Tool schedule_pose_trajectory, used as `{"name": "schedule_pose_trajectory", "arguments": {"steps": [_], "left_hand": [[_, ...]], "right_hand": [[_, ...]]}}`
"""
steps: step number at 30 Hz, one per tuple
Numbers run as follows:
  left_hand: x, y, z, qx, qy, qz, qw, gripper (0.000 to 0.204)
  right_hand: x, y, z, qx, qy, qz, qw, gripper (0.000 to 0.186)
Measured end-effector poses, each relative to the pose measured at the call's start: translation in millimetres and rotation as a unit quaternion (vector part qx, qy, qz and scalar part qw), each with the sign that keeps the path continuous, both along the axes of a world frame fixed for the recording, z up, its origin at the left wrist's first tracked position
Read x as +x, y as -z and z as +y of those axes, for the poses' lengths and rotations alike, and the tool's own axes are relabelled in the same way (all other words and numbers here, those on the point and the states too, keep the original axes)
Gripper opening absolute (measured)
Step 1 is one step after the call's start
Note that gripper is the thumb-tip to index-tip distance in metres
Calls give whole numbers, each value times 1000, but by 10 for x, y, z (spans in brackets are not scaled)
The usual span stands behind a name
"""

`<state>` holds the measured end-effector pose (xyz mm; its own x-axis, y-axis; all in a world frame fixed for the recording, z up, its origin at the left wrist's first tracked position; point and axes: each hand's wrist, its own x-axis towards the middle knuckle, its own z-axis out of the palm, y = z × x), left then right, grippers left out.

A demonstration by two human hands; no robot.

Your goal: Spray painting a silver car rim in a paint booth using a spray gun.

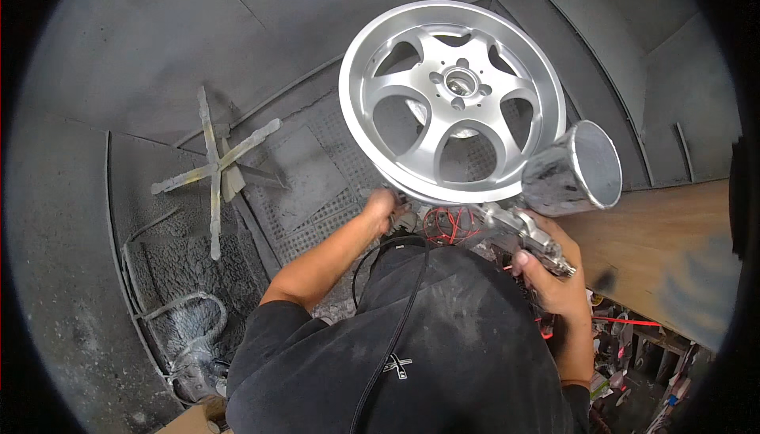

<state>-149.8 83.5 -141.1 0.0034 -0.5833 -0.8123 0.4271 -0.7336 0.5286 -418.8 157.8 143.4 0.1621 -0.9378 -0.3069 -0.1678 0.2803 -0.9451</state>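
A silver alloy wheel rim (434, 137) with several spokes is held up in front of me, its face toward me. Beneath its lower left edge is my left hand (381, 207), with closed fingers partly hidden by the rim; what they grip does not show. My right hand (560, 272) is wrapped round the handle of a metal spray gun (529, 236). The gun's large cup (552, 177), smeared with grey, stands at the rim's lower right, overlapping it in view. Whether gun and rim touch I cannot tell.
At the left stands a coated cross-shaped stand (214, 168). A bent metal frame (186, 301) is below it. A coiled red hose (451, 224) lies under the rim. To the right are a wooden panel (649, 240) and cluttered shelves (645, 363). Grey walls enclose the space.
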Motion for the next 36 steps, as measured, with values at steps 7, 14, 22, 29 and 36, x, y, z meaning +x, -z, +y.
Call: {"name": "schedule_pose_trajectory", "arguments": {"steps": [7,14,22,29,36], "left_hand": [[-41,-199,146,55,176,44,982,40],[497,187,-197,-51,-3,13,999,18],[-110,-95,31,36,80,79,993,25],[-103,-165,156,62,146,125,979,42],[33,-219,53,40,-27,107,993,21]], "right_hand": [[-6,-36,-44,-86,53,42,994,46],[-219,-96,118,-45,86,82,992,52],[104,-28,-89,-32,-22,7,999,45],[-107,-83,-3,-70,71,93,991,48],[-149,-84,42,-16,73,65,995,51]]}}
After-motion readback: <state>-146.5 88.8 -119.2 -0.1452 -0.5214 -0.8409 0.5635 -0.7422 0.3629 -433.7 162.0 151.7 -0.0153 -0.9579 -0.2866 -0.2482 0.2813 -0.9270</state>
